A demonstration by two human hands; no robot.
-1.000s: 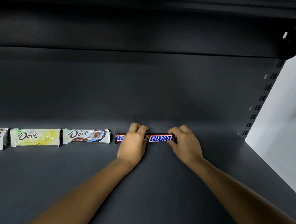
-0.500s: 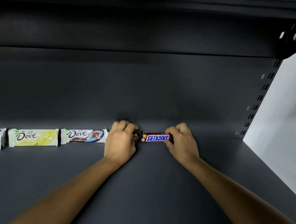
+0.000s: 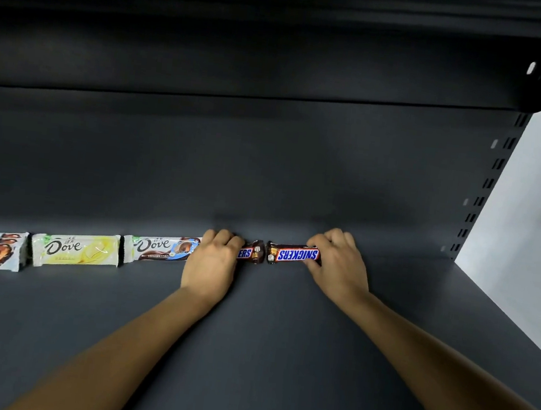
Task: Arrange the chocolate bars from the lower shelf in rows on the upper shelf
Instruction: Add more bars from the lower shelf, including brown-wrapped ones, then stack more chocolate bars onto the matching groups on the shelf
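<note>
On the dark shelf (image 3: 264, 344), the hands (image 3: 211, 265) (image 3: 339, 267) grip two brown, blue-lettered Snickers bars (image 3: 249, 254) (image 3: 297, 255) end to end.

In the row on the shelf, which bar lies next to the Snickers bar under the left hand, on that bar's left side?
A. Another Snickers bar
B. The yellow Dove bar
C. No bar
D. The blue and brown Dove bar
D: the blue and brown Dove bar ends right at the left hand, which grips the left Snickers bar; the yellow Dove bar lies one place further left.
</note>
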